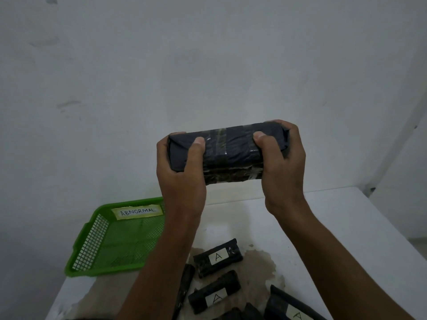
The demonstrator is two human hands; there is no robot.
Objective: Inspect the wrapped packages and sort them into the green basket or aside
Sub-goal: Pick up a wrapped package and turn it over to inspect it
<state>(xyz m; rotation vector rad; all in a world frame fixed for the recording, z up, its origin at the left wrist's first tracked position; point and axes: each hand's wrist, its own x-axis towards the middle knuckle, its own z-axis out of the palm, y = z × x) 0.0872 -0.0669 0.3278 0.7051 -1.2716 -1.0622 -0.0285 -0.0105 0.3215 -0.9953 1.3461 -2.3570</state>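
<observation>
Step in hand: You are inspecting one wrapped package [227, 153], lifting it up in front of the wall, well above the bench [335, 227].
Grip, left: Your left hand [179, 172] is clamping the package's left end, thumb lying across its near face.
Grip, right: Your right hand [280, 167] is clamping the right end the same way, fingers curling behind.
Package condition: Dark wrap, clear tape banding around the middle; no label is showing on the face turned toward you.
Basket: The green basket [92, 245] is sitting at the bench's left edge, overhanging the corner, holding nothing visible.
Writing: The basket's paper tag [138, 212] is reading "ABNORMAL". Two small packages [217, 257] [215, 296] near the front edge are each carrying a white label marked "A"; a third at the front right [293, 312] seems marked likewise.
Next move: You are likely needing to rotate the package to check its hidden faces, then decide: basket if faulty, aside if sound.
</observation>
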